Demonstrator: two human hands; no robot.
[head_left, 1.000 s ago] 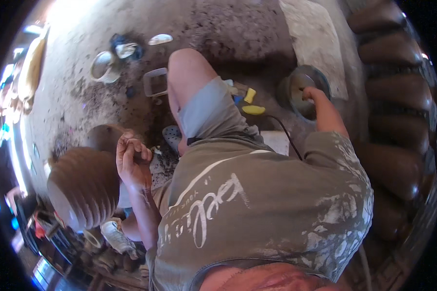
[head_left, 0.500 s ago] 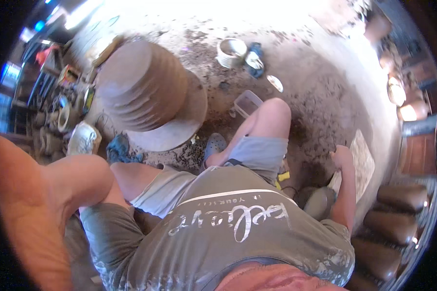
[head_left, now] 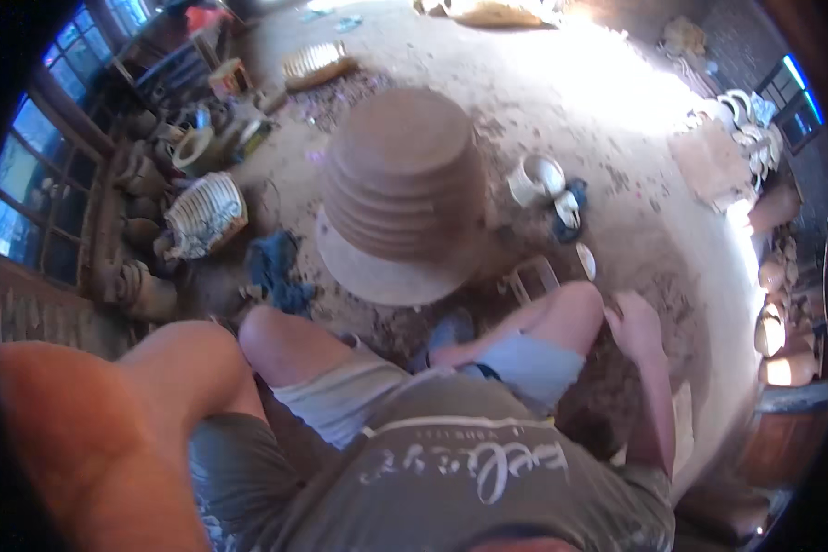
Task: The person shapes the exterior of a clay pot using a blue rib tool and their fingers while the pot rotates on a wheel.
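A ridged brown clay vessel [head_left: 400, 175] sits upside down on a round board [head_left: 368, 276] in front of my bare knees. My right hand [head_left: 626, 317] is beside my right knee [head_left: 575, 313], with fingers loosely bent and apart and nothing visible in them. My left arm [head_left: 170, 386] is raised and bent very close to the lens at the lower left; the hand itself cannot be made out.
A white bucket [head_left: 534, 179], blue cloth [head_left: 281, 271] and clear plastic tub [head_left: 529, 281] lie around the vessel. Stacked pots and clutter [head_left: 138, 230] line the windowed left wall. More pots [head_left: 787, 368] stand along the right side.
My view has swung up and leftward toward the vessel. My right hand has left the bucket at my right and moved forward beside my knee. My left arm has risen toward the camera.
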